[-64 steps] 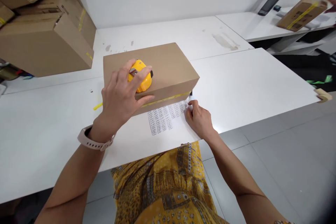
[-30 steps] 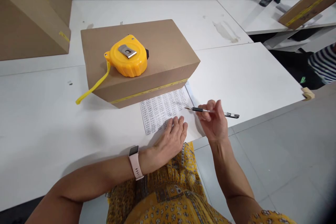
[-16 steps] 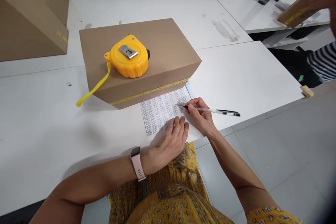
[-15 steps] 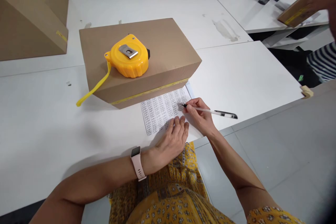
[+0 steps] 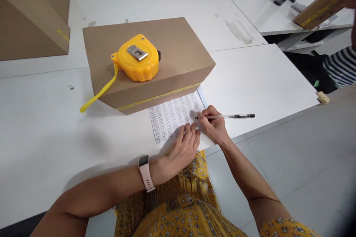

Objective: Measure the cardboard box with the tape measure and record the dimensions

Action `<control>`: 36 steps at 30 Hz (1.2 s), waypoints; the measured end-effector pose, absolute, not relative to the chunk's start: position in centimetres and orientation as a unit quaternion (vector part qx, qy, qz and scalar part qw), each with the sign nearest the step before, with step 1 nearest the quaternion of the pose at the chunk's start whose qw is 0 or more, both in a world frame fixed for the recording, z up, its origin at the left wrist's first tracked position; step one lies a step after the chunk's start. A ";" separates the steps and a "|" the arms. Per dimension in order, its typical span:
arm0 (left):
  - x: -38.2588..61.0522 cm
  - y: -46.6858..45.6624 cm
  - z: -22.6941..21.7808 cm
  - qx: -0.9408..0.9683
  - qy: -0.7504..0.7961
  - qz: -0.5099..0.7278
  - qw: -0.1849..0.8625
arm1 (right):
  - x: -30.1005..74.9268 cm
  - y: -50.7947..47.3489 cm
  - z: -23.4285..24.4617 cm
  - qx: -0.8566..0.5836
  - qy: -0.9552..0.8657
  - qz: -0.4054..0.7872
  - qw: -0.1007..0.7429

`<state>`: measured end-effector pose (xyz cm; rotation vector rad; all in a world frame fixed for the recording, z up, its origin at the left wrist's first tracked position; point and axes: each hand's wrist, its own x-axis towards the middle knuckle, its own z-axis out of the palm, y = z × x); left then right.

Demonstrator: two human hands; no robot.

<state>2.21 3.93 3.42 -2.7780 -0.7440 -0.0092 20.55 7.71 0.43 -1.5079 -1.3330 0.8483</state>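
Observation:
My right hand (image 5: 213,126) grips a pen (image 5: 230,116), its tip touching a printed sheet of paper (image 5: 169,118) full of small rows of text. My left hand (image 5: 182,148) lies flat on the sheet's near edge, fingers stretched out, a pale watch on the wrist. Just beyond the sheet sits a brown cardboard box (image 5: 178,52) with a strip of yellow tape along its front side. A yellow tape measure (image 5: 137,59) rests on the box, its yellow strap hanging over the left front edge.
The white table (image 5: 264,77) ends close to my body. Larger cardboard boxes (image 5: 27,18) stand at the far left. A roll of tape (image 5: 323,97) sits on the right corner. At the far right a person in a striped top (image 5: 340,68) holds another box (image 5: 317,9).
My left hand left the tape measure and came down flat on the sheet. My right hand picked up the pen and brought its tip to the paper, shifting slightly along it.

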 end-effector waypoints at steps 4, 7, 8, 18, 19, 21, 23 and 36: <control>2.2 3.9 3.4 -0.955 -0.255 0.000 0.149 | 20.6 7.7 0.3 -0.611 -0.539 0.347 0.466; 2.2 3.9 3.5 -0.955 -0.255 0.004 0.150 | 20.6 7.7 0.3 -0.610 -0.538 0.345 0.469; 2.2 3.9 3.5 -0.955 -0.255 0.003 0.149 | 20.5 7.7 0.3 -0.609 -0.539 0.346 0.468; 2.3 3.9 3.2 -0.956 -0.258 0.001 0.141 | 20.5 7.7 0.4 -0.612 -0.540 0.345 0.464; 2.3 3.9 3.2 -0.956 -0.257 0.003 0.142 | 20.5 7.7 0.4 -0.612 -0.541 0.343 0.464; 2.3 3.9 3.3 -0.956 -0.255 0.005 0.148 | 20.5 7.7 0.4 -0.615 -0.537 0.340 0.468; 2.3 3.9 3.3 -0.955 -0.254 0.008 0.153 | 20.5 7.7 0.3 -0.618 -0.529 0.334 0.476; 2.1 4.0 3.7 -0.957 -0.246 0.013 0.154 | 20.8 7.8 0.0 -0.618 -0.522 0.348 0.474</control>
